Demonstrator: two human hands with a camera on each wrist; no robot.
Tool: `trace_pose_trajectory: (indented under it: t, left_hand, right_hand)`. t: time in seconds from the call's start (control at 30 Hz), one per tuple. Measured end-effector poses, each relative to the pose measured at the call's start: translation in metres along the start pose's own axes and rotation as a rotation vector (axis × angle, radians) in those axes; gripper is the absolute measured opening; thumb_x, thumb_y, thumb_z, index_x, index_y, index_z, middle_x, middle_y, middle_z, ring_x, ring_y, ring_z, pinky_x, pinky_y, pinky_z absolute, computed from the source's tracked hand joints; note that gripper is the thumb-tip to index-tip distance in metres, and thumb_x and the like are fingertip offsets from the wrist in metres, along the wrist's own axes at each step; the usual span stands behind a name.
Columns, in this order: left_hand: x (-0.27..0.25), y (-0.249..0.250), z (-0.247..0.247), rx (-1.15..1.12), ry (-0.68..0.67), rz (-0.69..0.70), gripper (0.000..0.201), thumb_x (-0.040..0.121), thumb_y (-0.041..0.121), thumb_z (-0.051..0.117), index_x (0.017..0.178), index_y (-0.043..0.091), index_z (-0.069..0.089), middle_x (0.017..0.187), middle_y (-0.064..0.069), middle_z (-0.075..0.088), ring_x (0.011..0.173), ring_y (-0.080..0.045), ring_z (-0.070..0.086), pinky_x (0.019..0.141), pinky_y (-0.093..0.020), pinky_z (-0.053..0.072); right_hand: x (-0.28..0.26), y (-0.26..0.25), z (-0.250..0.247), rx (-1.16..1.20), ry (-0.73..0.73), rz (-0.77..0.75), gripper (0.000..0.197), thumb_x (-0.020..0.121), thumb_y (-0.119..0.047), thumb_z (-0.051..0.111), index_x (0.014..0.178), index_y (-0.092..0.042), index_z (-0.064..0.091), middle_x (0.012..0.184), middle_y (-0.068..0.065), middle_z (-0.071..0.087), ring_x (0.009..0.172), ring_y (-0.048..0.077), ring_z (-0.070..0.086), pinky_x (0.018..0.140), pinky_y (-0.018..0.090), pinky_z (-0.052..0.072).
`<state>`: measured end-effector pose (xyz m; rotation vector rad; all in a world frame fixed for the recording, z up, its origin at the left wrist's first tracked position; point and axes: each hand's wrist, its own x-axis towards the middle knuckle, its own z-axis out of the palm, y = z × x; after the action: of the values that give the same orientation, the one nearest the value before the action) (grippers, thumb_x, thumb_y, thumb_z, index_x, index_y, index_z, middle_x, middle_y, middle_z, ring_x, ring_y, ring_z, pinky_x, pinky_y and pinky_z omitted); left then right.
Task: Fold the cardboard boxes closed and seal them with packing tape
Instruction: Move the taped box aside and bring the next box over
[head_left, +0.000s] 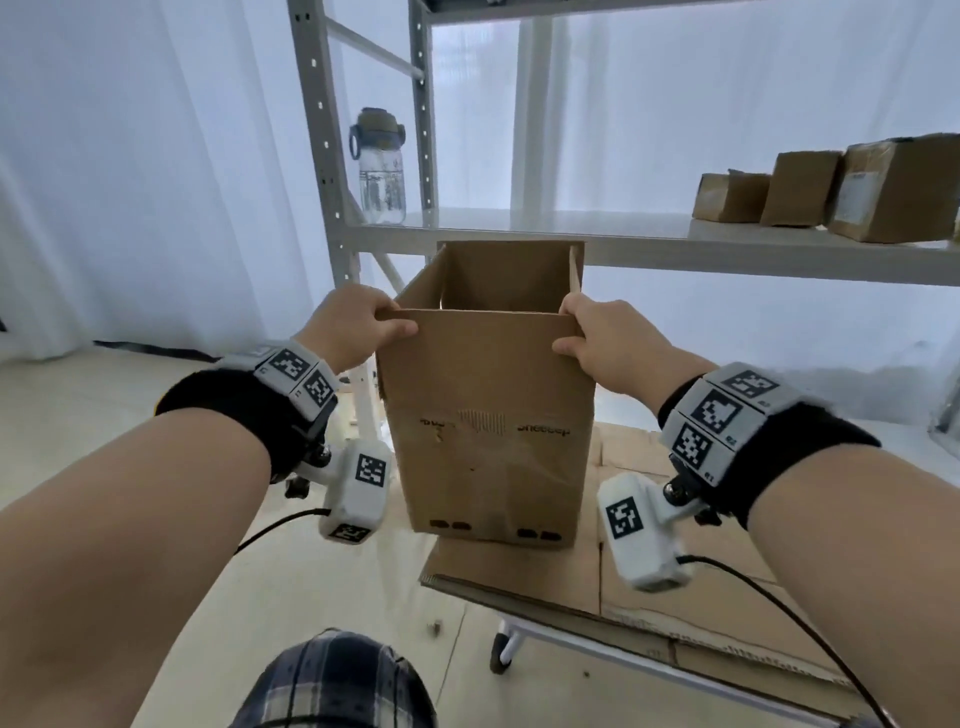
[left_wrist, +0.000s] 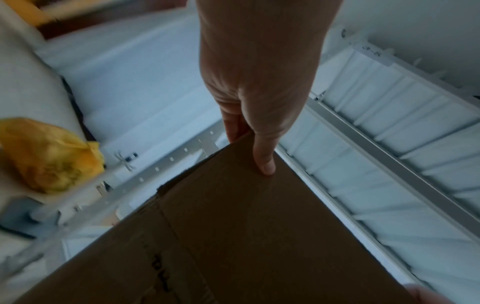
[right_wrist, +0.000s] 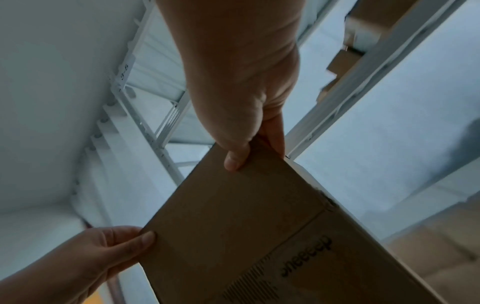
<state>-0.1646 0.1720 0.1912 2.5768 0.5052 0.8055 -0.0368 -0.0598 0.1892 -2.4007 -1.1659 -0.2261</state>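
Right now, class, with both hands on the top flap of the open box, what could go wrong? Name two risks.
1. The tall cardboard box stands close to the near edge of the flattened cardboard sheets; pulling the flap toward the body could tip it or drag it off.
2. The left hand and right hand each pinch only a top corner of the near flap; an uneven grip could crease or tear it at the corners.

Left hand (head_left: 349, 326) and right hand (head_left: 608, 343) raised forward, arms extended, each grip pinching shut, thumbs nearest
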Motion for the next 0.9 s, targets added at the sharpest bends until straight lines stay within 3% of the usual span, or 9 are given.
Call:
trace_pose_trajectory:
  t: [0.07,0.13,0.2,0.33,0.5,0.63,0.9]
  left_hand:
    - [-0.01,-0.025,-0.023,0.044,0.053,-0.047,0.023,0.085,0.025,0.069,0.095,0.005,0.071,0.077,-0.007,0.063,0.068,-0.019,0.056,0.059,-0.032,0.046]
    - [-0.016,-0.047,-0.038,0.092,0.11,-0.077,0.023,0.085,0.025,0.069,0.099,0.007,0.071,0.088,-0.011,0.067,0.079,-0.024,0.061,0.071,-0.039,0.053]
    - [-0.018,-0.068,-0.045,0.151,0.162,-0.083,0.025,0.086,0.027,0.068,0.102,0.007,0.071,0.095,-0.012,0.068,0.091,-0.028,0.061,0.083,-0.039,0.05]
    - [-0.011,-0.093,-0.052,0.154,0.228,-0.092,0.03,0.086,0.027,0.067,0.107,0.007,0.07,0.101,-0.014,0.069,0.095,-0.029,0.061,0.087,-0.043,0.051]
    - [0.0,-0.118,-0.057,0.175,0.258,-0.085,0.025,0.087,0.022,0.065,0.106,0.006,0.07,0.105,-0.012,0.069,0.1,-0.029,0.06,0.093,-0.04,0.046]
    - [-0.006,-0.156,-0.024,0.201,0.185,-0.134,0.02,0.087,0.019,0.064,0.102,0.008,0.071,0.104,-0.008,0.069,0.097,-0.023,0.058,0.085,-0.028,0.039]
    - [-0.041,-0.244,0.1,0.083,-0.065,-0.328,0.02,0.087,0.016,0.066,0.105,0.007,0.071,0.111,-0.009,0.068,0.106,-0.025,0.058,0.09,-0.026,0.038]
  right_hand:
    - [0.011,-0.023,0.026,0.08,0.003,-0.06,0.012,0.1,-0.021,0.049,0.111,-0.02,0.045,0.115,0.005,0.06,0.089,0.017,0.056,0.08,0.023,0.045]
    - [0.024,-0.042,0.052,0.125,0.019,-0.101,0.015,0.1,-0.019,0.048,0.115,-0.018,0.047,0.115,0.006,0.061,0.091,0.017,0.058,0.08,0.024,0.046]
    - [0.038,-0.056,0.073,0.147,0.047,-0.123,0.019,0.1,-0.016,0.047,0.119,-0.016,0.047,0.115,0.007,0.062,0.099,0.02,0.061,0.081,0.025,0.047]
    - [0.071,-0.071,0.09,0.169,0.096,-0.168,0.02,0.1,-0.017,0.047,0.12,-0.015,0.049,0.114,0.006,0.062,0.101,0.021,0.062,0.084,0.026,0.048]
    - [0.103,-0.083,0.127,0.222,0.1,-0.212,0.02,0.101,-0.021,0.044,0.12,-0.015,0.049,0.112,0.004,0.062,0.094,0.018,0.061,0.085,0.026,0.049]
    - [0.103,-0.071,0.186,0.231,0.016,-0.209,0.014,0.102,-0.02,0.043,0.112,-0.014,0.05,0.095,0.004,0.062,0.078,0.014,0.058,0.073,0.024,0.051]
    - [0.088,-0.025,0.294,0.165,-0.276,-0.069,0.021,0.1,-0.022,0.048,0.118,-0.014,0.056,0.102,0.006,0.064,0.092,0.022,0.063,0.079,0.03,0.052]
